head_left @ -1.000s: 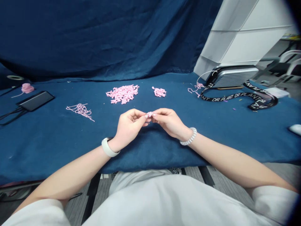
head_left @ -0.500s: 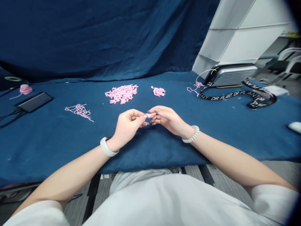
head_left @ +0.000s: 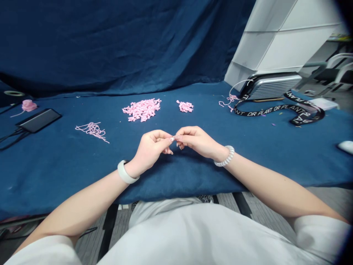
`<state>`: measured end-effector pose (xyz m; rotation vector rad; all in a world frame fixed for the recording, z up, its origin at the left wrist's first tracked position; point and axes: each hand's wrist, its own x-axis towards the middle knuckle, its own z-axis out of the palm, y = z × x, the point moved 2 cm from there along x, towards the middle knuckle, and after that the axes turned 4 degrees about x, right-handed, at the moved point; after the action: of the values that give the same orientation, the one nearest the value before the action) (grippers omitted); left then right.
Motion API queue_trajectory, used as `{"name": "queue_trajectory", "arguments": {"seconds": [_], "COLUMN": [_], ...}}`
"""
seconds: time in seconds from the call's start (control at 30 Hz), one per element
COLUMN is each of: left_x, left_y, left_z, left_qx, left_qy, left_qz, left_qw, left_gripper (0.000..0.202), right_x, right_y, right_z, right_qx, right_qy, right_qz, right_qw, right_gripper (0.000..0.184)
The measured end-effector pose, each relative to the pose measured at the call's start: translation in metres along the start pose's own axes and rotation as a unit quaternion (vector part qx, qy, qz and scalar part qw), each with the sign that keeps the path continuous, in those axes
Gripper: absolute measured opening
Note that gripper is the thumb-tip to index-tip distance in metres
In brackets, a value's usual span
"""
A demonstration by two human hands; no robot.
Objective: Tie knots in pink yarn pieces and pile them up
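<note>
While the hands meet at the middle, a black "DR PLANT" lanyard (head_left: 275,109) lies off to the right.
The left hand (head_left: 151,149) and right hand (head_left: 197,141) bring their fingers (head_left: 167,136) together at a barely visible pink yarn scrap (head_left: 173,138), beyond which a knotted pink yarn pile (head_left: 142,109) sits on the navy-clothed tabletop (head_left: 55,173).

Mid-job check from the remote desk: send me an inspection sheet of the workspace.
surface: navy cloth over the table, small scraps scattered on it
job's things: large pile and small pile of knotted pink cord; loose pink cord
grips: left hand and right hand meet at the fingertips; anything held is too small to tell
clutter: black phone, pink yarn ball, silver case, black lanyard
cables: black cable by the phone
surroundings: navy backdrop, white shelving
</note>
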<state>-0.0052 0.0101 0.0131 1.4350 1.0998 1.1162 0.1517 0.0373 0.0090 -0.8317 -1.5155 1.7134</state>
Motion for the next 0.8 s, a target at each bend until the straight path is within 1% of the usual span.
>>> {"name": "queue_trajectory", "arguments": {"seconds": [0.1,0.17,0.3,0.43,0.6,0.8], "left_x": [0.002,0.002,0.001,-0.001,-0.002,-0.002], "left_y": [-0.002,-0.003,-0.001,0.003,0.009,0.007], "left_z": [0.000,-0.001,-0.001,0.001,0.002,0.002], "left_qx": [-0.060,-0.069,-0.001,0.051,0.067,0.075], "left_qy": [-0.007,-0.011,-0.016,-0.010,0.004,0.002], "left_qz": [-0.009,-0.006,0.015,0.027,0.024,0.021], "left_qw": [0.998,0.998,1.000,0.998,0.997,0.997], "left_gripper": [0.015,0.015,0.024,0.026,0.022,0.016], "right_x": [0.000,0.001,0.002,0.001,0.000,0.000], "right_y": [0.002,0.003,0.006,0.005,0.001,0.003], "right_z": [0.000,-0.001,-0.003,-0.003,-0.001,-0.004], "right_qx": [0.009,0.007,-0.003,-0.011,-0.017,-0.002], "right_qy": [-0.001,-0.002,-0.005,0.005,0.010,0.009], "right_qz": [0.005,0.006,0.008,0.014,0.019,0.015], "right_qw": [1.000,1.000,1.000,1.000,1.000,1.000], "right_gripper": [0.037,0.039,0.044,0.047,0.048,0.049]}}
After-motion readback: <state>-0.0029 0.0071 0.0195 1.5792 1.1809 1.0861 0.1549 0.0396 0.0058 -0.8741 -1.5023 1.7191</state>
